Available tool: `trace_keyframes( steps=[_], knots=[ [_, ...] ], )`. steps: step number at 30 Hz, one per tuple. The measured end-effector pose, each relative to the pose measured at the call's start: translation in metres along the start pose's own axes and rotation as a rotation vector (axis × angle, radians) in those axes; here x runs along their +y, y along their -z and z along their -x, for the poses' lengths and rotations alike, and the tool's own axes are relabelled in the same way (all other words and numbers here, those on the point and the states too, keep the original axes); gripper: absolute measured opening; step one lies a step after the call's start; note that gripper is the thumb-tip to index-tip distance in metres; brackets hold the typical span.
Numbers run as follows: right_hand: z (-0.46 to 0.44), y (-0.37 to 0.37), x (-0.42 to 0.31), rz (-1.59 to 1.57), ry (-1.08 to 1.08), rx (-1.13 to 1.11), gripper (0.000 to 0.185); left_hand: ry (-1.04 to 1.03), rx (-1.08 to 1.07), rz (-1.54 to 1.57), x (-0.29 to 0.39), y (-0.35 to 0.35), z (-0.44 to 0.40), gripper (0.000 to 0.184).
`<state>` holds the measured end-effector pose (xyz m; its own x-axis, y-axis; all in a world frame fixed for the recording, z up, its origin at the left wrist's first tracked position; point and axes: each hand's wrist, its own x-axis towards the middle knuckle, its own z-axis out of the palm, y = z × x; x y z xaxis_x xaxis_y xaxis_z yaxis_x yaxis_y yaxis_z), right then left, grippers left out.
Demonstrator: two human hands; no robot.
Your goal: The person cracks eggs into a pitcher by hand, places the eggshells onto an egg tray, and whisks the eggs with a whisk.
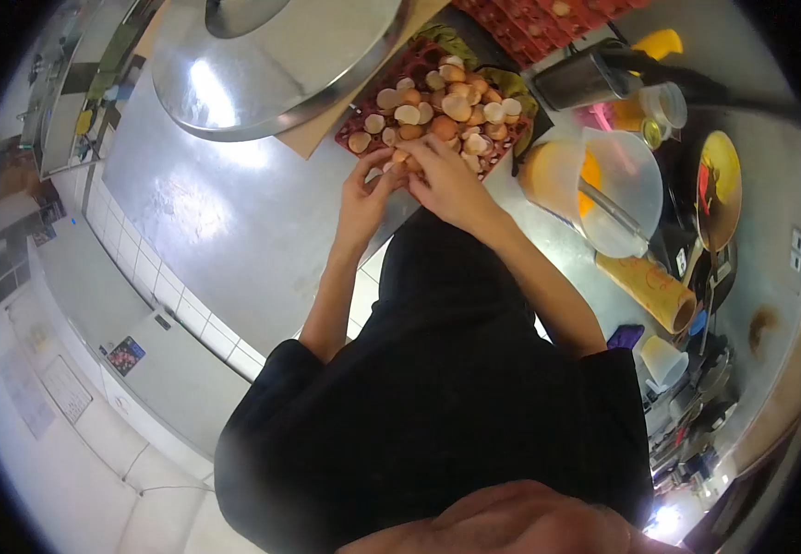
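Cracked eggshells point(457, 107), brown and pale, lie heaped on a red egg tray point(349, 138) with a dark green liner showing at its far side. At the tray's near edge my left hand point(363, 196) and my right hand point(448, 181) meet, fingers bent inward. A brown eggshell point(402, 157) shows between their fingertips, and both hands are closed around it. Parts of it are hidden by the fingers. To the right stands a large translucent pitcher point(636, 175) with orange-yellow egg liquid and a metal whisk-like handle point(614, 208) leaning in it.
A big round metal lid point(280, 65) rests on cardboard at the back left of the steel counter point(206, 222). Stacked red egg trays point(548, 28) stand behind. Right of me are a dark container point(585, 78), a jar point(663, 106), a yellow roll point(654, 288) and a pan point(719, 189).
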<state>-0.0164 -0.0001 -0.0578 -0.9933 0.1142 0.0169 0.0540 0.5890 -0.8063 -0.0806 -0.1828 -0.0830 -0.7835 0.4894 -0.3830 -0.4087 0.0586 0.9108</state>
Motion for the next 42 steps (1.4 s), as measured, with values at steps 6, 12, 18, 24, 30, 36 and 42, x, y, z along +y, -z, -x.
trace_keyframes(
  steps=[6,12,18,24,30,36,42],
  knots=[
    [-0.034,-0.066,0.005,0.228,-0.132,-0.104,0.043,0.084,0.11,-0.042,-0.048,0.045,-0.029,0.055],
    [-0.065,0.121,-0.098,0.168,0.128,0.145,0.037,-0.08,0.095,-0.257,-0.04,0.048,-0.029,0.056],
    [-0.197,0.313,-0.108,0.556,0.097,0.409,0.032,-0.27,0.028,-0.431,-0.002,0.023,-0.034,0.043],
    [-0.321,0.396,-0.015,0.594,-0.047,0.237,0.054,-0.262,-0.095,-0.37,-0.003,0.011,-0.043,0.044],
    [-0.349,0.386,-0.016,0.744,-0.197,0.275,0.053,-0.275,-0.097,-0.409,-0.011,0.004,-0.047,0.046],
    [-0.326,0.423,-0.012,-0.203,-0.219,0.119,0.041,-0.234,-0.175,-0.412,0.004,0.0,-0.051,0.046],
    [-0.212,0.408,-0.085,-0.657,-0.097,0.086,0.038,-0.413,-0.244,-0.487,0.013,-0.015,-0.057,0.044]
  ],
)
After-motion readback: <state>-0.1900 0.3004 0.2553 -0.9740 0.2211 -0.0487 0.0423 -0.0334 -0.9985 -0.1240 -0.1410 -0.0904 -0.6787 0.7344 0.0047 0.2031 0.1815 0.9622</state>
